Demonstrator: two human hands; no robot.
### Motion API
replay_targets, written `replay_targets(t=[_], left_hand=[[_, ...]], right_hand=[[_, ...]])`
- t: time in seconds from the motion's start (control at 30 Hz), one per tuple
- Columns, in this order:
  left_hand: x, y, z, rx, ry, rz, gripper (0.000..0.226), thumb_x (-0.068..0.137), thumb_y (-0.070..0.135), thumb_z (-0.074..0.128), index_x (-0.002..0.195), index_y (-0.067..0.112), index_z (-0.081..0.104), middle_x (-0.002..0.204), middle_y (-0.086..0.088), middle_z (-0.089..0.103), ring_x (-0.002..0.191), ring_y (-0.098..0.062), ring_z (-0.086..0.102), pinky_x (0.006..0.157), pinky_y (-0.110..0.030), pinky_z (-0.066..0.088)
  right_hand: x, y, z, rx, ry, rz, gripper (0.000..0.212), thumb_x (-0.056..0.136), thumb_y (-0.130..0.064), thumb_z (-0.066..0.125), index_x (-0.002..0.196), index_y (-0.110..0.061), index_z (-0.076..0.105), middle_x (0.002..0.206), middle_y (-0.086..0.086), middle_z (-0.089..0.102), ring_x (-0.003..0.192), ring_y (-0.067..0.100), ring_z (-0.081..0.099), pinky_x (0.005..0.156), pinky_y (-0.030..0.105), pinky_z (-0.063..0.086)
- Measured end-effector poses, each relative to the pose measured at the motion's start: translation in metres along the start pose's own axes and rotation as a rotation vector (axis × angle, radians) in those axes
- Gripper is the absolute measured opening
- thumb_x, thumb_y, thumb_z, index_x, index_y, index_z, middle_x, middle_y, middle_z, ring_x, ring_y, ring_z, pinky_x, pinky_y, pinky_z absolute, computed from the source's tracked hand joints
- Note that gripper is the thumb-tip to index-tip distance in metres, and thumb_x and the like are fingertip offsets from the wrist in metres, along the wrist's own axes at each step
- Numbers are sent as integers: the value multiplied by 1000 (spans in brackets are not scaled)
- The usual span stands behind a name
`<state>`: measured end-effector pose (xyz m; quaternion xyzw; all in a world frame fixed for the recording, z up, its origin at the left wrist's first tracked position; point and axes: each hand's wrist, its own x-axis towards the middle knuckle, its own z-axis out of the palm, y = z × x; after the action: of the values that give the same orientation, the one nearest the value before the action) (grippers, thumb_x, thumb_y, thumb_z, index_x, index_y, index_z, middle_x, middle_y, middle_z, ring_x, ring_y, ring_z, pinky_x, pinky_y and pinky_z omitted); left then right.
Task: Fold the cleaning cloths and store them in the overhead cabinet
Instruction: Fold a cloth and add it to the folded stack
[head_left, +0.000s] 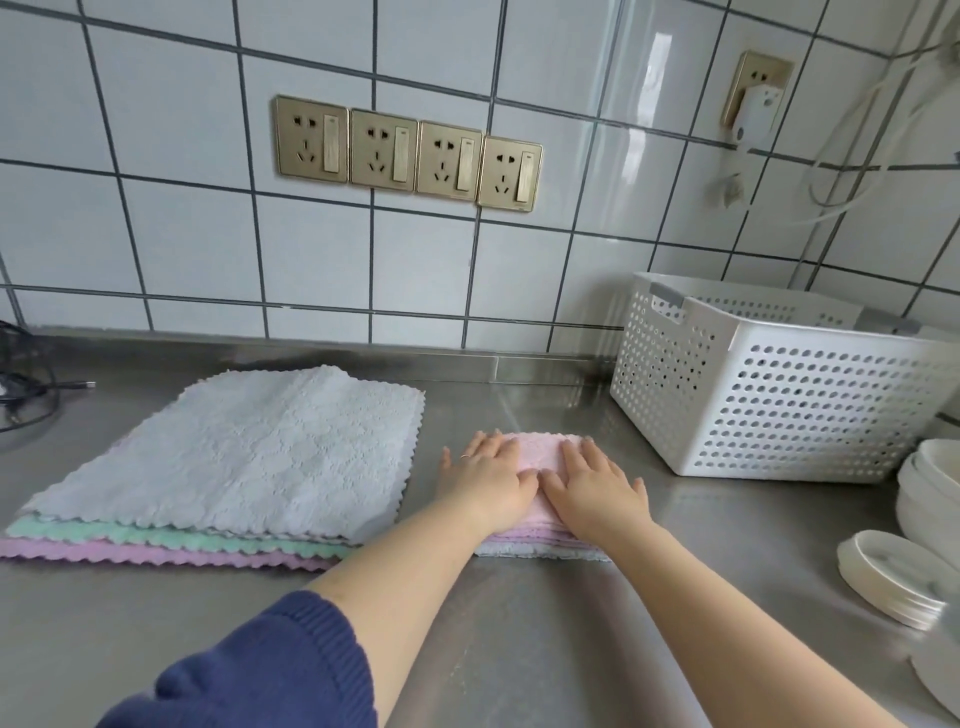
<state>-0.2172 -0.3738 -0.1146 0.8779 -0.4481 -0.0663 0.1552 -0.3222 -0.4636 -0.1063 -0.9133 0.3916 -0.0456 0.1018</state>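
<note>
A small stack of folded cloths (540, 457), pink on top with pale ones beneath, lies on the steel counter near its middle. My left hand (485, 480) and my right hand (592, 488) both press flat on the pink top cloth, fingers spread, side by side. To the left lies a pile of unfolded cloths (244, 457): a pale blue one on top, a green one and a pink one under it. The overhead cabinet is out of view.
A white perforated basket (769, 395) stands at the back right. White plates and bowls (893, 577) are stacked at the right edge. Black cables (31, 384) lie at the far left. The tiled wall carries a row of gold sockets (410, 153).
</note>
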Motion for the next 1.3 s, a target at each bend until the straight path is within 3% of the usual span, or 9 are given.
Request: replay_targets(t=[0.1,0.17,0.27,0.4,0.63,0.83,0.93,1.1,1.3], left_hand=[[-8,-5,-14,55,-83,5,60,97,47,22,150,20,12,159,3,3,146,-18,5,117,-49,7],[-19,-9,-30,90,-124,32,55,96,46,25,143,17,27,156,-2,20,139,-28,29,111,-45,24],[-44,-28,-51,145,-56,130,33,93,37,36,111,17,56,119,-11,59,109,-34,57,84,-37,43],[-83,-88,-71,131,54,109,22,90,29,45,89,16,63,96,-9,66,91,-30,61,68,-28,40],[-147,-195,-94,-28,148,-40,31,88,33,59,118,24,64,120,3,59,113,-14,52,96,-25,40],[-162,-224,-101,-29,164,-34,31,93,29,54,123,25,61,127,7,59,115,-11,53,88,-18,36],[-157,-228,-101,5,208,-37,28,96,25,46,118,23,64,119,6,65,110,-14,57,83,-23,40],[-153,-240,-101,44,232,-31,39,90,6,45,121,23,62,126,3,59,118,-16,51,94,-26,40],[-159,-265,-107,-138,367,-146,28,90,9,53,112,17,68,119,0,63,109,-18,58,86,-22,40]], right_hand=[[-1,-13,-12,-241,3,43,63,93,-48,19,150,-21,15,159,4,12,146,24,7,113,60,2],[-3,-30,-25,-411,19,-17,60,92,-38,27,147,-16,25,157,8,16,147,24,3,112,62,-1],[-12,-68,-28,-408,95,-219,46,93,-30,36,137,-20,43,150,8,30,144,23,13,113,59,2],[-38,-127,-3,-275,89,-470,33,92,-25,42,120,-28,59,132,0,49,131,22,36,113,54,11],[-66,-187,27,-118,-36,-626,20,87,-30,47,89,-19,63,107,3,59,105,25,56,82,32,42],[-70,-185,25,-192,1,-675,25,95,-29,42,102,-18,63,103,3,60,98,26,57,69,31,44],[-68,-186,26,-271,30,-678,11,91,-15,47,89,-17,57,85,3,53,80,28,54,53,30,35],[-62,-186,29,-221,-8,-685,24,86,-10,44,101,-15,62,106,5,57,94,29,59,70,32,45],[-60,-187,27,-310,143,-605,26,84,-6,45,101,-18,60,105,3,54,96,28,58,63,29,37]])
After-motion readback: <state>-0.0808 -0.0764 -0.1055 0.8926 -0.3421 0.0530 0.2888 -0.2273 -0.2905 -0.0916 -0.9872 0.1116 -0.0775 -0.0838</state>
